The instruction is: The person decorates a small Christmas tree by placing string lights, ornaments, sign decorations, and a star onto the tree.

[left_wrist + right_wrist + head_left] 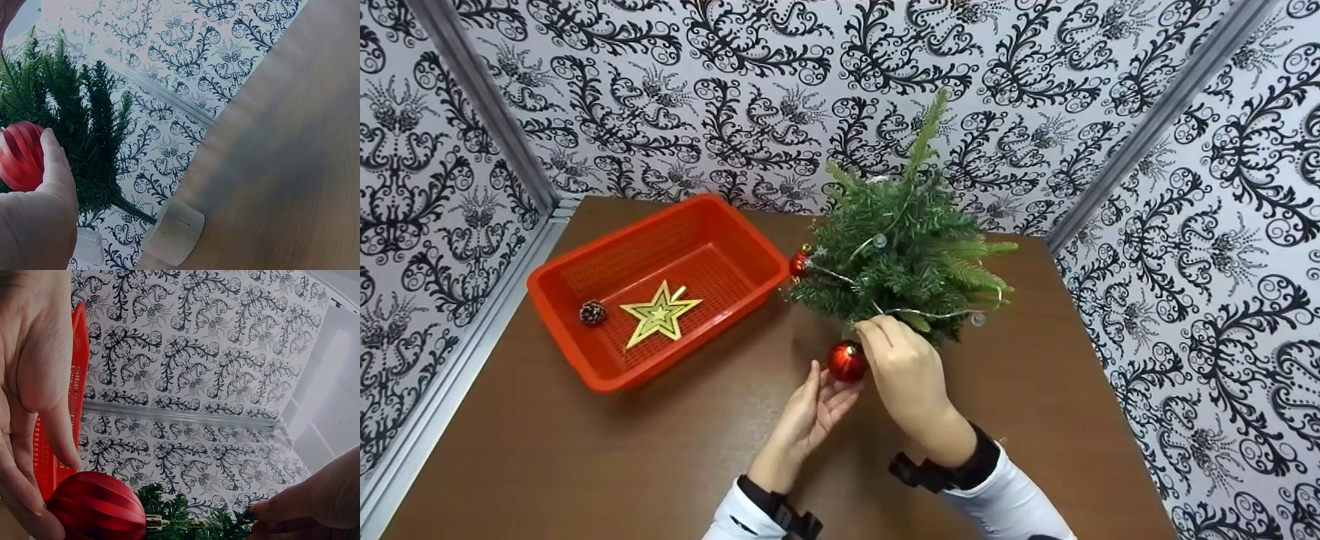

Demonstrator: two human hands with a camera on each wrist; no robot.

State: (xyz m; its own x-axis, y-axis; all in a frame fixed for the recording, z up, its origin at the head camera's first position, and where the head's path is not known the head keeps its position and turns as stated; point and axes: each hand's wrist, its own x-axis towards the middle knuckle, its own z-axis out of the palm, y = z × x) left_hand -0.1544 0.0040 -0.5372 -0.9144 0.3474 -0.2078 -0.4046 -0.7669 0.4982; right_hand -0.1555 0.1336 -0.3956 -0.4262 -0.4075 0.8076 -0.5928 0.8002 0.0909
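A shiny red Christmas bauble (846,363) with a gold cap is in front of the small artificial Christmas tree (896,255), below its lower branches. My left hand (808,417) cups the bauble palm up, with the thumb on one side and the fingers beneath. In the right wrist view, a thin string (197,521) runs from the gold cap to my right hand (309,506), whose thumb and fingers pinch its far end beside a green sprig. The right hand's back hides these fingertips in the head view. The tree's pale round base (175,230) shows in the left wrist view.
An orange-red basket (607,375) stands left of the tree, holding a gold star (661,315) and a pine cone (592,312). Another red ornament (799,264) hangs on the tree's left side. A light string (930,312) winds round the branches. Patterned walls enclose the table.
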